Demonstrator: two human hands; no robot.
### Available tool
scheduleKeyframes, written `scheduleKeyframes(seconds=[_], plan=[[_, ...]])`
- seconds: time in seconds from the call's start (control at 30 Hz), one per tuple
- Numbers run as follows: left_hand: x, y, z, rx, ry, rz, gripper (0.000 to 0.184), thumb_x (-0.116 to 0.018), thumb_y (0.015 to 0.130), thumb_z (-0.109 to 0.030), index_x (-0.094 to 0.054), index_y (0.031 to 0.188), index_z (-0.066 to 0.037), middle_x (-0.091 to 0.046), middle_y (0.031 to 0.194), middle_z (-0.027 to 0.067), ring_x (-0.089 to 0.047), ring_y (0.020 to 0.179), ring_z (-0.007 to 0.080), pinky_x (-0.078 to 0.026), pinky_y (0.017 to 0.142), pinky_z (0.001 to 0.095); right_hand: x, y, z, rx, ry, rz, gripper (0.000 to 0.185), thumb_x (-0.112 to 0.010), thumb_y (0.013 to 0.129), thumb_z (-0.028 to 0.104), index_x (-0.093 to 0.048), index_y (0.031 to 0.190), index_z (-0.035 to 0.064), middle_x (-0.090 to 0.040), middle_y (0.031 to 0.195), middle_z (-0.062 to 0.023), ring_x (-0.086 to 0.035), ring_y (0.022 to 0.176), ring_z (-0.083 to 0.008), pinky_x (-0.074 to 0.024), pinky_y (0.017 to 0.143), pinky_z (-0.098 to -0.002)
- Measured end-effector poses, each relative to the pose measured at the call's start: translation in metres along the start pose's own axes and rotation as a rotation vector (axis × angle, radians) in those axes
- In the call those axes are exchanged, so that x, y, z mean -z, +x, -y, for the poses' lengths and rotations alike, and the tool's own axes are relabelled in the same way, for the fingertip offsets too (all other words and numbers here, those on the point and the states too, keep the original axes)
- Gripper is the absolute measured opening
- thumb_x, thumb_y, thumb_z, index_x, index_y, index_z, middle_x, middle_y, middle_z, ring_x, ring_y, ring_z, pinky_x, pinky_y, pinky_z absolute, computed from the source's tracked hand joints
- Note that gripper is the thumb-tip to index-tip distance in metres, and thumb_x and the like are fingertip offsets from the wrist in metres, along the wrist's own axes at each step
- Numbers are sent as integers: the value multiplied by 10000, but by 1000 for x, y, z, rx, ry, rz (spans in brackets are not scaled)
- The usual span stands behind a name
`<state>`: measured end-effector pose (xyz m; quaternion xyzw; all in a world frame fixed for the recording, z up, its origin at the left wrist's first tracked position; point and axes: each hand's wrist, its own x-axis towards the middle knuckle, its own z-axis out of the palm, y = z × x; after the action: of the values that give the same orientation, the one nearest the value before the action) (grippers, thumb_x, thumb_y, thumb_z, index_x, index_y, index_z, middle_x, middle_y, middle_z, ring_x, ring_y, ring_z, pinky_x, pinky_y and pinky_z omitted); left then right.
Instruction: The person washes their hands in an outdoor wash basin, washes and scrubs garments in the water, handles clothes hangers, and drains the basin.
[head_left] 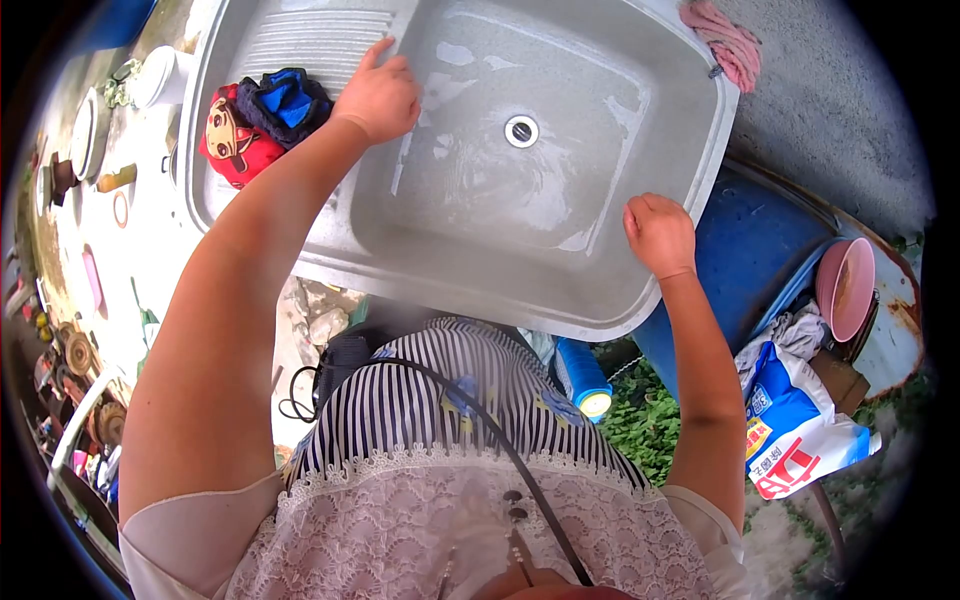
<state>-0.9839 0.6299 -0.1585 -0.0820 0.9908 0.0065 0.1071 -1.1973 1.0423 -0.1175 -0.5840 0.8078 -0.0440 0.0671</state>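
A grey sink (455, 200) with a ridged washboard side (315, 35) lies before me, its basin wet around a drain (521, 130). My left hand (380, 98) is over the divider beside the washboard, index finger stretched out and the other fingers curled, with nothing seen in it. Close to that wrist are a bunched dark and blue cloth (288, 100) and a red cloth item with a cartoon face (235, 140). Over the basin's right side, my right hand (662, 237) is closed in a loose fist. Nothing sticks out of it.
A pink cloth (722, 42) hangs over the sink's far right corner. To the right are a blue barrel (745, 240), a pink bowl (846, 280) and a blue-and-white detergent bag (795, 420). A blue bottle-like object (582, 380) is below the sink. A black cable (480, 415) crosses my front.
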Motion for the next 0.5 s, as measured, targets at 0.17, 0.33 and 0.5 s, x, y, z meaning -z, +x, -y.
scheduleKeyframes(seconds=[0.17, 0.33, 0.5], plan=[[-1, 0, 0, 2, 6, -1, 236, -589, 923, -237, -779, 833, -128, -745, 927, -7, -599, 1168, 171, -168, 1324, 483, 1, 1, 1, 0, -1, 1, 147, -734, 867, 144, -633, 776, 89, -631, 779, -89, -666, 786, -313, -554, 748, -439], [2, -1, -1, 3, 11, 1, 238, -590, 930, -234, -781, 844, -121, -746, 930, -2, -602, 1171, 167, -166, 1328, 484, 1, 1, 1, -6, -4, 9, 146, -735, 865, 143, -635, 774, 86, -635, 781, -91, -668, 788, -314, -555, 749, -440], [4, -1, -1, 8, 19, 26, 247, -589, 934, -250, -793, 859, -133, -751, 948, -6, -593, 1192, 166, -153, 1328, 486, 1, 2, 1, -6, 1, 7, 149, -739, 858, 141, -635, 768, 85, -633, 776, -93, -667, 784, -314, -554, 743, -443]])
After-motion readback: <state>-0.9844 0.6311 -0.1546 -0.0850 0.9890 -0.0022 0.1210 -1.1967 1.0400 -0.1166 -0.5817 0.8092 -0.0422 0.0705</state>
